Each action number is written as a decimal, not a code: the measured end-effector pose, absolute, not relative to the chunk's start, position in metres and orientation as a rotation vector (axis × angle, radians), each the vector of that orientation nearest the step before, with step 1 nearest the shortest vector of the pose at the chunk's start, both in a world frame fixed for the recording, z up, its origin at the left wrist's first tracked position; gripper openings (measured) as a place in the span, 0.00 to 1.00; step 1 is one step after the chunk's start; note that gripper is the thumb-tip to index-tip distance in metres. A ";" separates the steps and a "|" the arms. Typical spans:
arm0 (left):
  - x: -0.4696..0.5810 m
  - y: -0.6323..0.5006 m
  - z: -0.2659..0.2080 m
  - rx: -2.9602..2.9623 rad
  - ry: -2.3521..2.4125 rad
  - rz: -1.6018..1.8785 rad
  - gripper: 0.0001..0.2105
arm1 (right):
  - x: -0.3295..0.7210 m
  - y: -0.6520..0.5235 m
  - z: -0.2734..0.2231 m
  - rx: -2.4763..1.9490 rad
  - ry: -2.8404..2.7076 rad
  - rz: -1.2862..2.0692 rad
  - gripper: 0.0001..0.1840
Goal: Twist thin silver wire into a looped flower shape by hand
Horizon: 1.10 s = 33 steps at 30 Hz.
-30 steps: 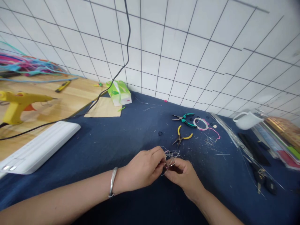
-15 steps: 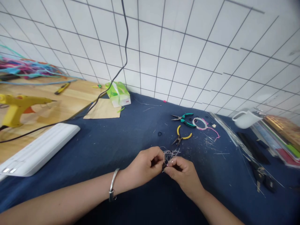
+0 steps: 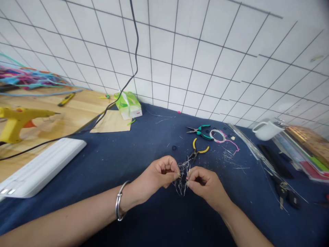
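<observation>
Between my two hands hangs a loose tangle of thin silvery wire [image 3: 183, 171], with small dark bits in it. My left hand [image 3: 160, 173] pinches its left side between thumb and fingers. Across from it, my right hand [image 3: 205, 183] pinches the right side, where a small pink spot shows at the fingertips. Just beyond the wire lie yellow-handled pliers [image 3: 195, 150], jaws towards me. Farther back are teal-handled long-nose pliers [image 3: 199, 131]. A pale ring [image 3: 217, 136] with a pink strand lies beside their handles.
On the left are a white power strip-like block [image 3: 43, 168], a yellow glue gun [image 3: 22, 120] and a tissue pack [image 3: 128, 105] on brown paper [image 3: 111, 121]. A black cable crosses there. At right stand a white mug [image 3: 268, 129], books [image 3: 308, 151] and keys [image 3: 282, 195].
My hands have moved slightly apart, and more of the wire tangle shows between them, hanging lower. The left fingers have turned upward. The view has shifted slightly.
</observation>
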<state>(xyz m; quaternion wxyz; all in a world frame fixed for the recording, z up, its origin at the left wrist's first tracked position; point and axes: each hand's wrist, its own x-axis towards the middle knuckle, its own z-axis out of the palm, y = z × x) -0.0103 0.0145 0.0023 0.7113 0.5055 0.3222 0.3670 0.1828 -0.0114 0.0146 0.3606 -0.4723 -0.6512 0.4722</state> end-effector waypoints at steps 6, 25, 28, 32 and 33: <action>-0.013 0.018 0.004 1.045 0.697 0.873 0.06 | 0.182 -0.014 0.011 -1.220 -1.380 1.277 0.08; -0.015 0.006 0.013 0.697 0.316 0.558 0.07 | 0.174 -0.017 0.016 -1.494 -1.632 0.972 0.06; -0.017 0.009 0.014 0.689 0.312 0.460 0.07 | 0.176 -0.018 0.013 -1.487 -1.628 0.870 0.08; -0.019 0.014 0.012 0.751 0.345 0.416 0.07 | 0.177 -0.018 0.011 -1.432 -1.703 0.742 0.10; -0.019 0.015 0.011 0.757 0.347 0.429 0.06 | 0.177 -0.018 0.011 -1.427 -1.713 0.728 0.10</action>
